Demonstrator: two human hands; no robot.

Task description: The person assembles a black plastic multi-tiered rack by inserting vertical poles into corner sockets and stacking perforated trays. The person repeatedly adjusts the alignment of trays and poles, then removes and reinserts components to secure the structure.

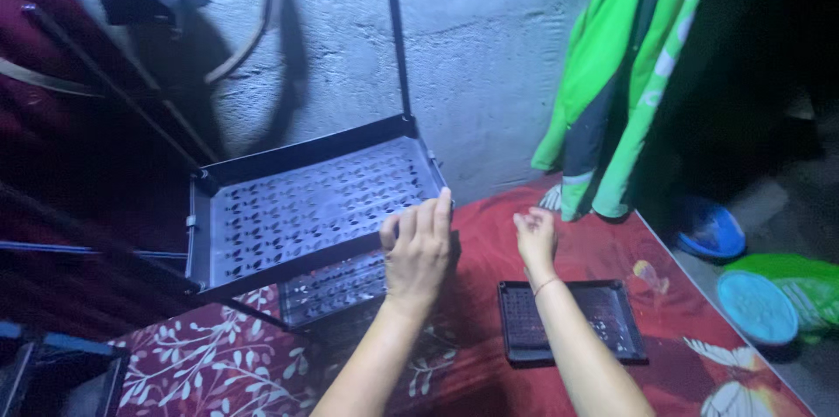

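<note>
A red bedspread (pixel 542 364) with white leaf and butterfly prints covers the bed. A loose black perforated tray (pixel 572 323) lies flat on it, and the black shelf rack (pixel 306 207) stands at its far left edge

Counts in view
Three perforated shelf trays (pixel 315 203), two hands (pixel 418 251), one green jacket (pixel 625 76), two round blue lids (pixel 756 305).
</note>
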